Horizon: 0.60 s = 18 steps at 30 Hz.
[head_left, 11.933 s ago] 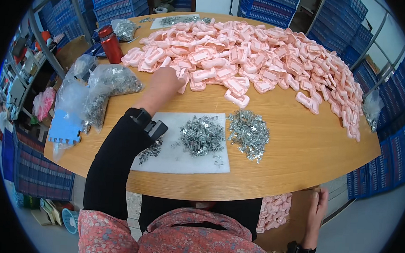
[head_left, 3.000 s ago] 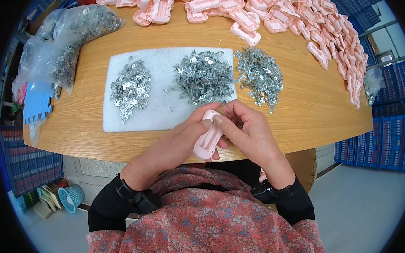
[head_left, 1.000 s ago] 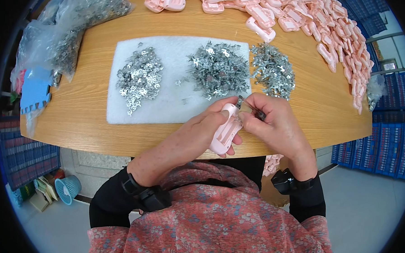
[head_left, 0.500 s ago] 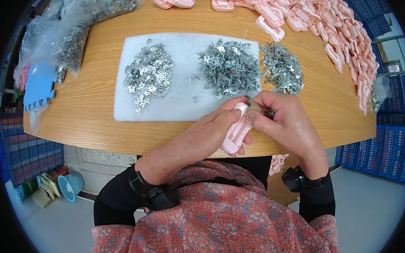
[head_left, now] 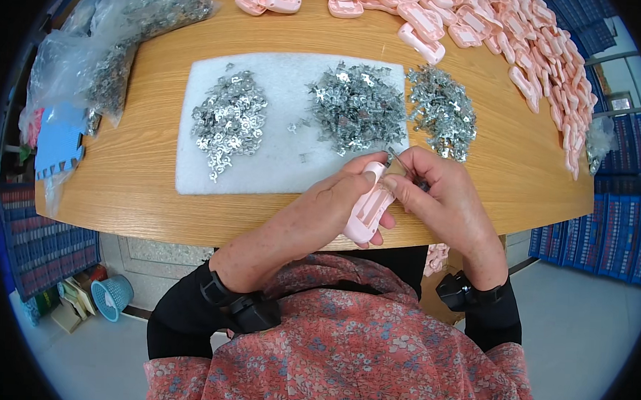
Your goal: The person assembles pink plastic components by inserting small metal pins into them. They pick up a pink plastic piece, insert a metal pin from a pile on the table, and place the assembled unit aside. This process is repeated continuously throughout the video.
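My left hand (head_left: pixel 335 195) is closed around a pink plastic shell (head_left: pixel 367 215), a long rounded casing with a rectangular recess facing up. Its thumb presses near the shell's upper end. In my right hand (head_left: pixel 439 194) are thin metal tweezers (head_left: pixel 397 160), gripped between thumb and fingers, with their tip close to that upper end. Fingers partly hide the tweezers and whatever lies at their tip. Just beyond the hands, a heap of small metal clips (head_left: pixel 357 105) lies on a white foam sheet (head_left: pixel 278 177).
Flat shiny metal pieces (head_left: pixel 231 121) form another heap at the sheet's left. More metal pieces (head_left: pixel 442 112) lie right of the sheet. Pink shells (head_left: pixel 478 24) pile along the far right. Plastic bags of metal parts (head_left: pixel 111 69) and a blue foam mat (head_left: pixel 58 142) sit at left.
The tweezers' thin metal end now shows beyond my right fingers, angled toward the shell's top. My right thumb has shifted slightly over the shell. The whole view has moved a little.
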Motion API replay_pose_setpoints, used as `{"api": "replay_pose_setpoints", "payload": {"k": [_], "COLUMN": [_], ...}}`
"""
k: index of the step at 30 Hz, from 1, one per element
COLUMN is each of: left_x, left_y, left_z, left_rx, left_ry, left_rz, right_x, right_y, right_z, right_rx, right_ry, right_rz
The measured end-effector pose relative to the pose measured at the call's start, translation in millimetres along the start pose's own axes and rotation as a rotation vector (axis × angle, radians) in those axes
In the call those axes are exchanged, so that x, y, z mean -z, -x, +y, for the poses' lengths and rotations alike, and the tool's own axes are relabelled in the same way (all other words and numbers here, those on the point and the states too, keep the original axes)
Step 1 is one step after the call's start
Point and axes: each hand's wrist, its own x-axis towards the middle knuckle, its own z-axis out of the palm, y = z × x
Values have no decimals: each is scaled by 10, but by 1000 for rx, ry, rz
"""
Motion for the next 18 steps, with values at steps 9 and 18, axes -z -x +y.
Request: {"api": "replay_pose_setpoints", "payload": {"k": [9,18], "left_x": [-54,-12], "left_y": [28,8], "left_z": [28,-23], "left_rx": [-11,4], "left_ry": [-12,59], "left_rz": [28,25], "right_x": [19,-12], "right_y": [-21,14], "right_z": [-19,155], "right_rx": [215,90], "right_ry": [212,-1], "right_rz": [36,111]}}
